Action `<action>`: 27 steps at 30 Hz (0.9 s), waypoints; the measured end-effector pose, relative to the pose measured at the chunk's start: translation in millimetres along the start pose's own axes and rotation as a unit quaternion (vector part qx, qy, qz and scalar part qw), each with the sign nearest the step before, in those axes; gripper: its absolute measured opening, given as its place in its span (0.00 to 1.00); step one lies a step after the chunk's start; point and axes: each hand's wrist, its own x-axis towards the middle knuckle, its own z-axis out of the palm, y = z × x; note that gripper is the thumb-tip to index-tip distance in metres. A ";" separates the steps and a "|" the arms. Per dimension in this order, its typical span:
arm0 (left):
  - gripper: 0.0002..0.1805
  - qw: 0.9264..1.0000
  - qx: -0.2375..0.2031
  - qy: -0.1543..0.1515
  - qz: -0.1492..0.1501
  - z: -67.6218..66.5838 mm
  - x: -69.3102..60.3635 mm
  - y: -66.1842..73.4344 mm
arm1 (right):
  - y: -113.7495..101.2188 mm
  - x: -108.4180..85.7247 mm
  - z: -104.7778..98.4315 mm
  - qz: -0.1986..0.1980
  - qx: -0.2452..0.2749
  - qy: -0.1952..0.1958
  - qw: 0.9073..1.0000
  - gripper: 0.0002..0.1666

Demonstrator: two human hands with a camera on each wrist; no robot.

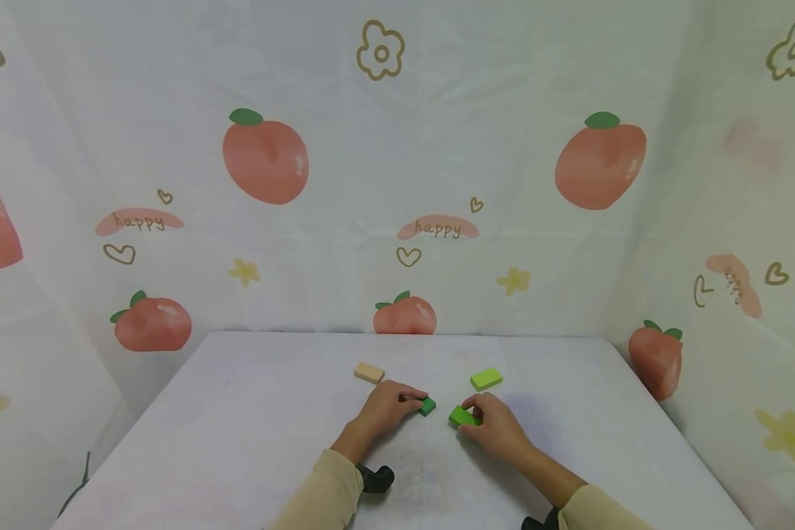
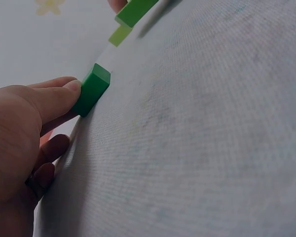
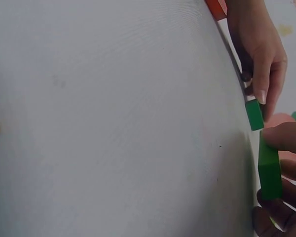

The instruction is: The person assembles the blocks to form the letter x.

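Observation:
My left hand (image 1: pixel 386 408) pinches a small dark green block (image 1: pixel 427 405) between thumb and fingertips near the middle of the table. In the left wrist view, this dark green block (image 2: pixel 92 90) is at the table surface. To its right, my right hand (image 1: pixel 498 430) holds a longer bright green block (image 1: pixel 462 417) between thumb and fingers. The right wrist view shows this bright green block (image 3: pixel 270 170) close to the dark green block (image 3: pixel 254 115); whether they touch cannot be told there, but a gap separates them in the head view.
A yellow-green block (image 1: pixel 486 379) lies behind my right hand. Behind my left hand is a tan block (image 1: pixel 369 372). An orange-red piece (image 3: pixel 217 9) appears at the top of the right wrist view. The white table (image 1: pixel 252 412) meets a fruit-printed cloth (image 1: pixel 331 280) at its back edge.

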 end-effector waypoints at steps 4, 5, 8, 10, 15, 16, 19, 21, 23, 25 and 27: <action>0.11 1.000 0.002 0.000 0.003 0.4 0.2 0.5 | -0.8 0.9 1.8 -0.010 -0.002 0.003 1.000 0.18; 0.11 1.000 0.001 0.000 0.002 0.6 0.3 0.4 | -0.9 1.0 2.1 -0.015 -0.002 0.005 1.000 0.18; 0.11 1.000 0.000 0.002 0.003 0.9 0.4 -0.1 | -1.6 2.3 4.2 -0.022 -0.002 0.007 1.000 0.18; 0.11 1.000 0.000 0.002 0.003 1.1 0.5 -0.4 | -2.3 2.9 5.7 -0.024 -0.002 0.009 1.000 0.18; 0.11 1.000 0.000 0.005 0.006 1.2 0.0 -0.4 | -4.0 4.2 8.9 -0.022 -0.003 0.005 1.000 0.18; 0.11 1.000 0.001 0.006 0.006 1.3 -0.1 -0.4 | -4.2 4.2 9.1 -0.022 -0.003 0.004 1.000 0.18; 0.11 1.000 0.002 0.006 0.006 1.3 -0.1 -0.1 | -5.4 4.8 9.9 -0.022 -0.005 -0.002 1.000 0.18; 0.11 1.000 0.001 0.007 0.005 1.1 -0.1 0.3 | -6.4 5.5 10.3 -0.021 -0.008 -0.004 1.000 0.19; 0.11 1.000 0.001 0.007 0.006 0.6 0.0 0.8 | -7.6 6.7 11.1 -0.020 -0.012 -0.006 1.000 0.19; 0.10 1.000 0.001 0.009 0.008 0.2 0.2 1.3 | -8.8 7.7 12.2 -0.014 -0.017 -0.008 1.000 0.19; 0.11 1.000 0.000 0.008 0.007 -0.1 0.2 1.7 | -9.6 8.6 13.6 -0.010 -0.020 -0.009 1.000 0.19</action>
